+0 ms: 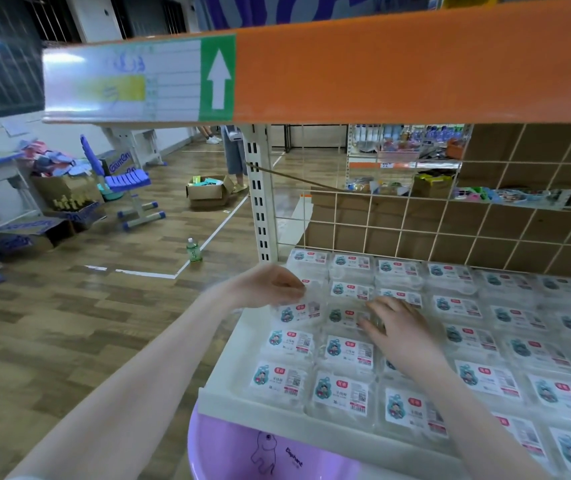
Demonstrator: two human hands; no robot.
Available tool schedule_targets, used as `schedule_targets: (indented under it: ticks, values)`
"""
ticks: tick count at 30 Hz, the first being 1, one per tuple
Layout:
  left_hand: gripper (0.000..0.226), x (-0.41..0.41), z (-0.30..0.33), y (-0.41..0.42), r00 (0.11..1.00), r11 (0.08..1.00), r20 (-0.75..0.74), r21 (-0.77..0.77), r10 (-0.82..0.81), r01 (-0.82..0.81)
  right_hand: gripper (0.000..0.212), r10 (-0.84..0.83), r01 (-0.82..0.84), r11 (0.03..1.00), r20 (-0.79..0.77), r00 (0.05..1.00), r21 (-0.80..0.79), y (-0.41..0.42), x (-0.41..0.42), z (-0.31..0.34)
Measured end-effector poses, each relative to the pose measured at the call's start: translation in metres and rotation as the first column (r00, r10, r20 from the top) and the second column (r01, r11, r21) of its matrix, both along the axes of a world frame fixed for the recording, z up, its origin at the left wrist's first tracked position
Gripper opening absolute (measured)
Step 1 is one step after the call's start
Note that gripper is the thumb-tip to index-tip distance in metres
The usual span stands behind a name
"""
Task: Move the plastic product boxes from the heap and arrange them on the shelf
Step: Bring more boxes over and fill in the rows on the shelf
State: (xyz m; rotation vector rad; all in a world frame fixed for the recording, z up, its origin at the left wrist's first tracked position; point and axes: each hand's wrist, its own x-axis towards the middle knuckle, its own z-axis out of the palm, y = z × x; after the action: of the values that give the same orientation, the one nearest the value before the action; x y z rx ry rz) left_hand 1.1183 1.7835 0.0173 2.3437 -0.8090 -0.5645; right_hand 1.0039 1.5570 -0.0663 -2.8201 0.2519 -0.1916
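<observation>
On the wooden floor at far left stand open brown cardboard cartons (69,199) and a blue-and-white chair (128,185); nearer the rack, a small green plastic bottle (194,250) stands upright by a white floor line. Under the shelf's front lip sits a lilac plastic tub (242,452) with a cartoon drawing; its contents are hidden, so I cannot tell whether the heap lies in it.

The left hand (270,285) reaches in at the shelf's left edge, fingers curled and pinching the upper rim of a clear plastic product box with a white cartoon label (298,311) — probably to lower it into the gap in the leftmost column. That box is blurred, apparently not yet settled flat.

The right hand (398,327) lies over the neighbouring clear labelled box (346,315), fingers spread and bent down on its lid — seemingly steadying the row so the new box slots in without nudging it.

The white metal shelf (228,355) is already tiled in tidy rows, labels up, running rightward under the orange beam (415,64) and before the wire-grid back panel (450,216).
</observation>
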Motion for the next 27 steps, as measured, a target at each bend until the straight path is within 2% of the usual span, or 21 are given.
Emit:
schedule_targets:
  ticks: [4,8,12,17,23,25,27]
  values:
    - [0.036,0.001,-0.005,-0.001,1.000,1.000,-0.001,-0.023,0.014,-0.014,0.051,0.006,-0.006,1.000,0.002,1.000,-0.001,-0.001,-0.001,0.000]
    - [0.031,-0.001,-0.007,-0.002,0.991,0.998,0.134,-0.062,0.002,0.006,0.051,0.006,-0.006,1.000,-0.003,1.000,0.011,-0.002,-0.002,-0.001]
    - [0.027,-0.008,-0.010,-0.002,0.980,0.988,0.194,-0.155,0.034,-0.004,0.052,-0.001,0.001,1.000,0.004,1.000,0.011,-0.002,-0.001,-0.001]
    - [0.024,-0.015,-0.012,-0.002,0.938,0.987,0.342,-0.163,0.051,0.006,0.052,-0.004,0.004,1.000,-0.002,1.000,0.009,0.000,-0.001,0.000]
    - [0.026,-0.016,-0.021,0.000,0.897,0.986,0.432,-0.165,0.091,-0.021,0.052,0.002,-0.002,1.000,0.003,1.000,0.030,0.003,-0.001,0.002]
    - [0.033,-0.013,-0.025,0.001,0.911,0.987,0.399,-0.152,0.104,-0.046,0.052,0.004,-0.004,0.999,0.004,1.000,0.035,0.004,-0.002,0.003]
    - [0.050,-0.010,-0.031,0.002,0.929,0.993,0.360,-0.109,0.089,-0.053,0.052,0.004,-0.004,0.999,0.004,1.000,0.038,0.003,-0.002,0.002]
